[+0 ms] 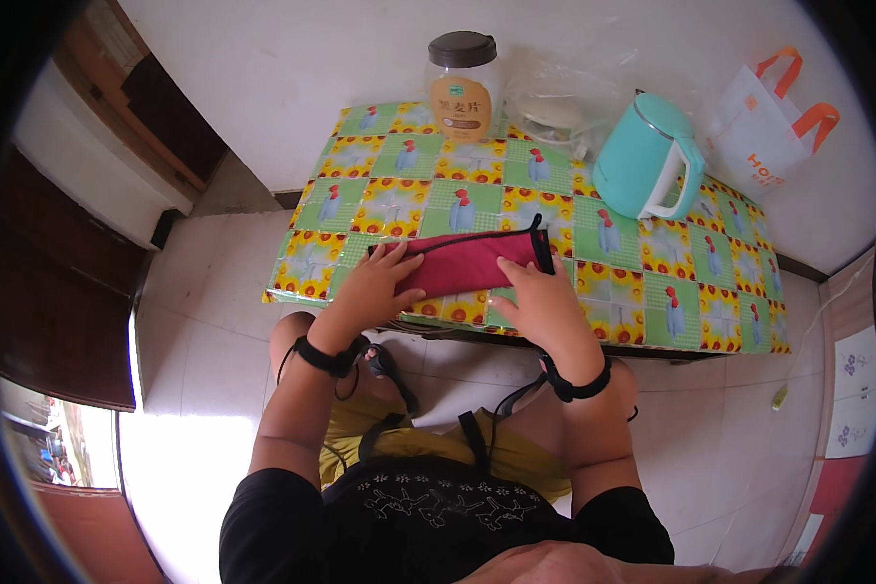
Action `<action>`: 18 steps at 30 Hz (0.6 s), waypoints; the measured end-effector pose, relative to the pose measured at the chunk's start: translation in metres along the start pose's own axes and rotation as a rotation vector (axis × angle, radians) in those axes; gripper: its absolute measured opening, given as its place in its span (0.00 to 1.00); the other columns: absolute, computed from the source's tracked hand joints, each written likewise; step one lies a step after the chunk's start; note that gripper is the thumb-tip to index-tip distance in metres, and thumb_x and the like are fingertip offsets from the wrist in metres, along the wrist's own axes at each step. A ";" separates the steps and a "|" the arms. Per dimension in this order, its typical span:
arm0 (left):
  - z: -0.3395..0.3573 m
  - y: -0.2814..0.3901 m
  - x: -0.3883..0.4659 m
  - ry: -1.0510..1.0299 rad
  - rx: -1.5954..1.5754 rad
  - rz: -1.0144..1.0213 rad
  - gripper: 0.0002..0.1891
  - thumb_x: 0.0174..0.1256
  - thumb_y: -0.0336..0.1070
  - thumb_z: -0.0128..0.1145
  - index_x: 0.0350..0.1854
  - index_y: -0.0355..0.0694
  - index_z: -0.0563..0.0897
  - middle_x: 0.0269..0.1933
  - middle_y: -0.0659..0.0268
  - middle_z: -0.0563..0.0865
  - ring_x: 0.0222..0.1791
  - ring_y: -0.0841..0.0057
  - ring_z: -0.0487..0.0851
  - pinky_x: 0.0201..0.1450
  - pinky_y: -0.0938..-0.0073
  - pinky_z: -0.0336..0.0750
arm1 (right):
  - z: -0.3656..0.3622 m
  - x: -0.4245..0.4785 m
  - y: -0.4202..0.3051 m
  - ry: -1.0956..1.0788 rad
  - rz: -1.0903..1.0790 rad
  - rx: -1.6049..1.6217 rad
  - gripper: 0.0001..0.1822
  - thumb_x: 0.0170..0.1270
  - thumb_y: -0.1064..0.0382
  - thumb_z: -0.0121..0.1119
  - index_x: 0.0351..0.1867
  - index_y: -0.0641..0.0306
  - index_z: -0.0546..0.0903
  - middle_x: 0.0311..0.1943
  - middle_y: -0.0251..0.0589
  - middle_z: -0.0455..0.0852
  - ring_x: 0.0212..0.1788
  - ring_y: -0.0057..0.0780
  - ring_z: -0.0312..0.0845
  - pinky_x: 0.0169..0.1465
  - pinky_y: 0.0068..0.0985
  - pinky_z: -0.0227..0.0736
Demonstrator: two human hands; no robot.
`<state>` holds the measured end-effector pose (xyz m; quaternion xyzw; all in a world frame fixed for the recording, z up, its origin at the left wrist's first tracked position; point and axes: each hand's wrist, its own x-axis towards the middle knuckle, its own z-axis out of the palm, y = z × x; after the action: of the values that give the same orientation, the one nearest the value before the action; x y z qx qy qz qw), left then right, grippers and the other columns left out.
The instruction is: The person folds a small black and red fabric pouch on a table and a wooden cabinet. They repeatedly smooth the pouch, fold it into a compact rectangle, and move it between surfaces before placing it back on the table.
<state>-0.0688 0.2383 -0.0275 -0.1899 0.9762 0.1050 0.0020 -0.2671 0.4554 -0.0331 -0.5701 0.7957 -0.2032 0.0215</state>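
Note:
A flat crimson fabric pouch [461, 266] with black edging and a small black loop at its upper right corner lies on the table near its front edge. My left hand [374, 287] rests on the pouch's left end, fingers spread. On its right end lies my right hand [536, 296], fingers spread as well. Neither hand's fingers close around the cloth. Beneath is a table covered with a plastic tablecloth [390, 208] patterned in sunflowers and green checks. Whether the pouch holds anything cannot be seen.
Along the back of the table stand a plastic jar with a dark lid [463, 91], a clear plastic bag around a pale round thing [555, 113], a turquoise electric kettle [639, 157] and a white carrier bag with orange handles [759, 131]. A wall rises behind them.

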 end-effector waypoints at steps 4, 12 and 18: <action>0.001 0.008 -0.025 0.006 0.013 0.022 0.32 0.70 0.55 0.61 0.74 0.52 0.73 0.78 0.51 0.67 0.78 0.43 0.60 0.79 0.45 0.55 | -0.018 0.000 0.000 -0.034 0.115 0.230 0.27 0.66 0.50 0.66 0.62 0.63 0.81 0.35 0.50 0.90 0.43 0.53 0.85 0.55 0.44 0.75; -0.001 0.016 -0.037 0.180 0.004 0.008 0.37 0.66 0.53 0.65 0.75 0.44 0.70 0.69 0.56 0.75 0.72 0.55 0.71 0.79 0.37 0.47 | -0.020 0.000 0.005 0.162 0.201 0.292 0.23 0.65 0.55 0.67 0.59 0.60 0.83 0.37 0.51 0.90 0.39 0.51 0.86 0.43 0.43 0.79; 0.008 0.011 -0.046 0.259 0.014 -0.101 0.37 0.63 0.51 0.68 0.73 0.45 0.72 0.61 0.61 0.79 0.66 0.61 0.75 0.78 0.30 0.42 | -0.011 0.004 0.036 0.255 0.152 0.154 0.26 0.62 0.63 0.66 0.63 0.63 0.78 0.55 0.48 0.86 0.52 0.50 0.83 0.56 0.41 0.78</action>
<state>-0.0306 0.2665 -0.0308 -0.2508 0.9582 0.0723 -0.1175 -0.3035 0.4645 -0.0347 -0.4746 0.8149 -0.3321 -0.0205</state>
